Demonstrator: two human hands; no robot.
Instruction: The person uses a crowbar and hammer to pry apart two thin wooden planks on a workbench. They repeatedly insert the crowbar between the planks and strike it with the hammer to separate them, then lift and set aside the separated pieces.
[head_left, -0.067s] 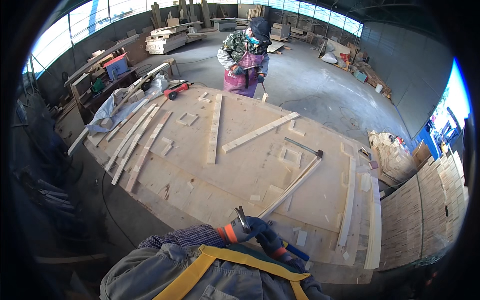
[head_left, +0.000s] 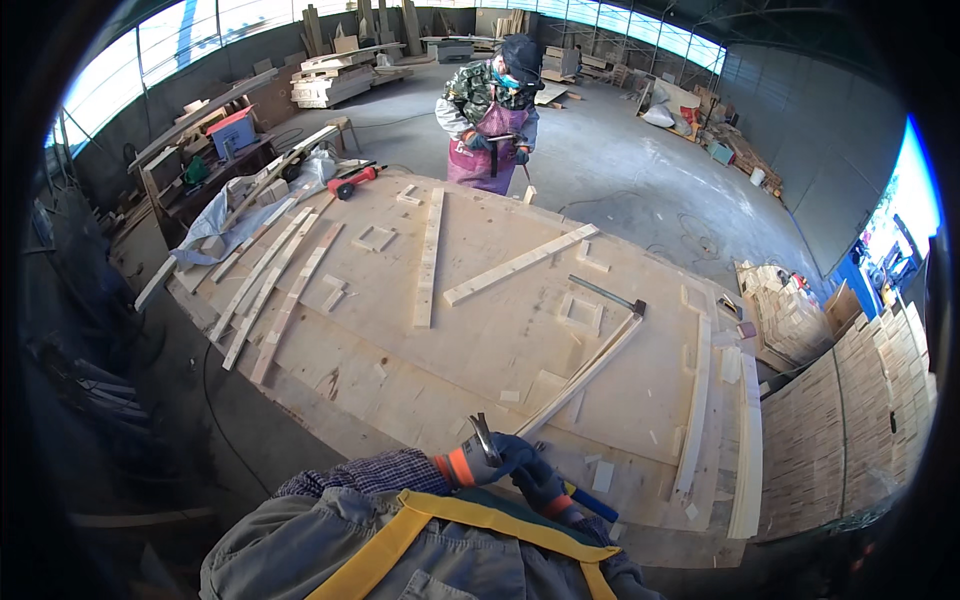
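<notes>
My left hand [head_left: 503, 455], in a dark blue glove with an orange cuff, is closed on a claw hammer; its curved metal head [head_left: 484, 437] sticks up above the glove. My right hand [head_left: 541, 484], also gloved, is bent in close against the left, its fingers curled and partly hidden. Beside the right wrist shows a blue handle [head_left: 592, 501] with a yellow band; whether it belongs to the hammer I cannot tell. Just beyond my hands lies the near end of a long wooden strip [head_left: 575, 385]. At its far end sits a metal bar with a dark block [head_left: 638, 307].
A large plywood table [head_left: 480, 350] carries wooden strips [head_left: 430, 260], small wooden frames [head_left: 374, 238] and a red power tool [head_left: 353, 182]. Across it stands a co-worker [head_left: 495, 115] in a purple apron. Stacked wood [head_left: 850, 420] is at the right, a blue box [head_left: 232, 133] at the left.
</notes>
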